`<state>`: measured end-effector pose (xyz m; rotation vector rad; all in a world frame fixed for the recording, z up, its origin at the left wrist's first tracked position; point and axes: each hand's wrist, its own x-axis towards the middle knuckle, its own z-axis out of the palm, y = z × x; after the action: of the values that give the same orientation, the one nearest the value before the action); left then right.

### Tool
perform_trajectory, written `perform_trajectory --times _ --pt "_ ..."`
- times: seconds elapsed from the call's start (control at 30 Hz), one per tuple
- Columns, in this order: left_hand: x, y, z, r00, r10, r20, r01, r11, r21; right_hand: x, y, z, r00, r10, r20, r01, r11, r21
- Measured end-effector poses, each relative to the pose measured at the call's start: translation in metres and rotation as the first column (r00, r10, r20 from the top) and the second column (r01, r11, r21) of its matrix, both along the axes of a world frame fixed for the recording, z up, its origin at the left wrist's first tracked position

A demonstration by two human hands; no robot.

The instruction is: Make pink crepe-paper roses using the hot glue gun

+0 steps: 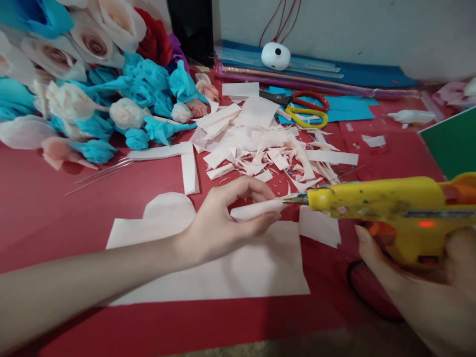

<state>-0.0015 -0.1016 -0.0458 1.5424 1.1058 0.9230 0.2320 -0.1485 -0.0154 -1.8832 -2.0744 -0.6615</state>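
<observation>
My left hand (223,218) is closed around a rolled piece of pale crepe paper (256,210), pinched between thumb and fingers. My right hand (420,292) grips a yellow hot glue gun (375,198) with a lit red light on its side. The gun's metal nozzle meets or nearly meets the right end of the paper roll; I cannot tell if they touch. Under my left hand lies a large pale paper sheet (148,282), with a rounded paper piece (169,208) behind it and a smaller pale piece (320,225) at its right.
Pale paper scraps (256,134) are heaped mid-table near scissors (307,109) with red and yellow handles. Paper flowers (145,84) crowd the left. Thin wires (100,173) lie near them. A green board (451,141) stands right; a black cord (366,302) lies below the gun.
</observation>
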Motion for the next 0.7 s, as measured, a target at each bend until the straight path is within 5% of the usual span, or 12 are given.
perform_trajectory --times 0.17,0.7 --pt "-0.0001 0.0005 0.0003 1.0 0.003 0.001 -0.003 1.0 0.002 0.001 -0.0024 -0.0015 0.997 -0.072 -0.03 0.073 0.997 0.02" --pt "0.0007 0.0018 0.0008 1.0 0.004 -0.006 -0.004 1.0 0.006 -0.0018 0.0043 0.0016 0.999 0.032 0.015 -0.033 0.998 0.061"
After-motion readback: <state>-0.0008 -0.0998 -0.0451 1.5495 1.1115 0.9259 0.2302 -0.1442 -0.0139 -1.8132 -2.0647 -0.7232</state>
